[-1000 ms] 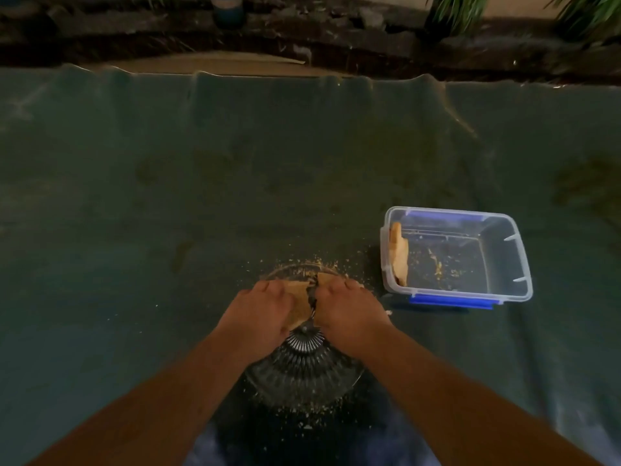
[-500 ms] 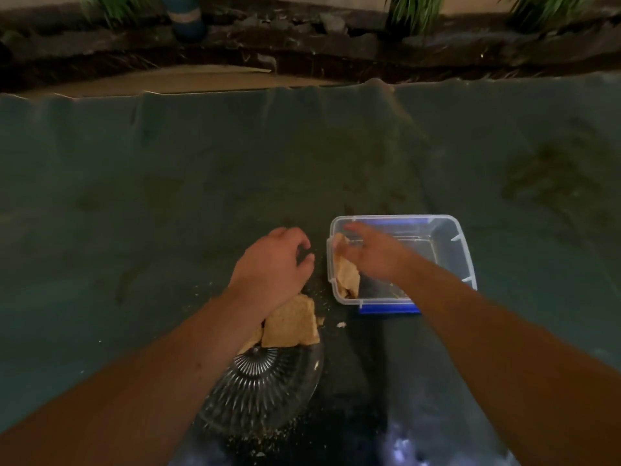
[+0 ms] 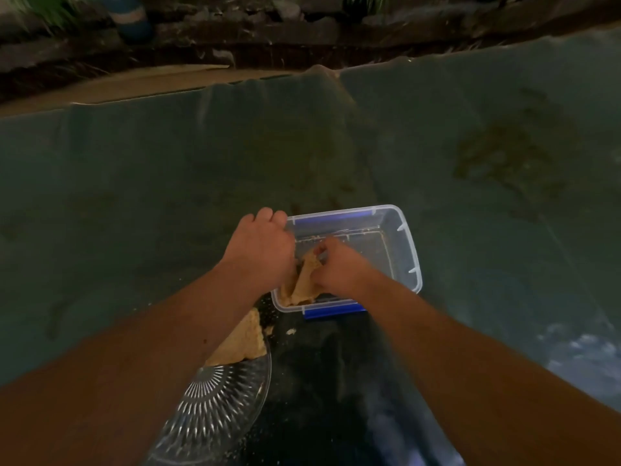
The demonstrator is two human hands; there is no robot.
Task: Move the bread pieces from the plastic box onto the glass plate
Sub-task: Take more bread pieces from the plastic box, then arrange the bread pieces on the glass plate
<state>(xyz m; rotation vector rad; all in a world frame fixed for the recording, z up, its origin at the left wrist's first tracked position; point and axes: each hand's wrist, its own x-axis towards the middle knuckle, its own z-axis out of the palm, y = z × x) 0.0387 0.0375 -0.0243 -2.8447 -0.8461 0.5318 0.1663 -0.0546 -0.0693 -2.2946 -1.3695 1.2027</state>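
A clear plastic box (image 3: pixel 408 250) with blue clips sits on the green cloth at centre. A tan bread piece (image 3: pixel 304 284) leans against its left wall. My right hand (image 3: pixel 339 267) is inside the box, fingers pinched on the top of that bread piece. My left hand (image 3: pixel 260 250) rests at the box's left rim, fingers curled over the edge beside the bread. The ribbed glass plate (image 3: pixel 215 408) lies at lower left, partly under my left forearm. Bread on the plate (image 3: pixel 243 344) lies at its far edge.
Green cloth (image 3: pixel 134 196) covers the surface, with a raised fold at the back and dark stains at right. Crumbs (image 3: pixel 290 331) lie between plate and box. Beyond the cloth's far edge are stones, plants and a blue-striped pot (image 3: pixel 132 18).
Both hands left the bread on the plate. My right hand went into the box and closed on the bread piece there. My left hand followed to the box's left rim.
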